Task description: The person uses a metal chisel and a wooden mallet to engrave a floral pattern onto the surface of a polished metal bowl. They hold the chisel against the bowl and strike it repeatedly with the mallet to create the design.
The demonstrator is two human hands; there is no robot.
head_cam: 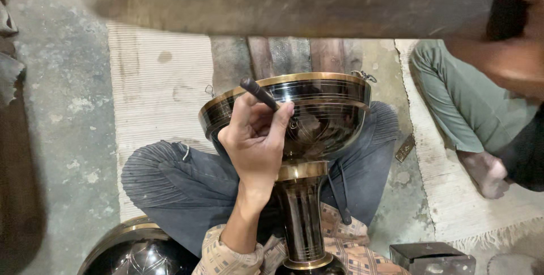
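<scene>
A black goblet-shaped metal vessel (331,111) with brass bands lies across my crossed legs, its bowl pointing away from me and its stem (300,212) toward me. My left hand (255,142) rests on the near side of the bowl. It grips a short dark metal punch (258,91) whose tip meets the bowl just under the brass rim. My right hand (513,54) is raised at the top right, blurred. It holds a long wooden mallet (283,3) that stretches across the top of the view, above the vessel.
Another person sits at the right, with a leg in green trousers (453,94) and a bare foot (484,173) on a woven mat (158,82). A second black round vessel (136,252) lies at the bottom left. A dark metal block (433,258) sits at the bottom right.
</scene>
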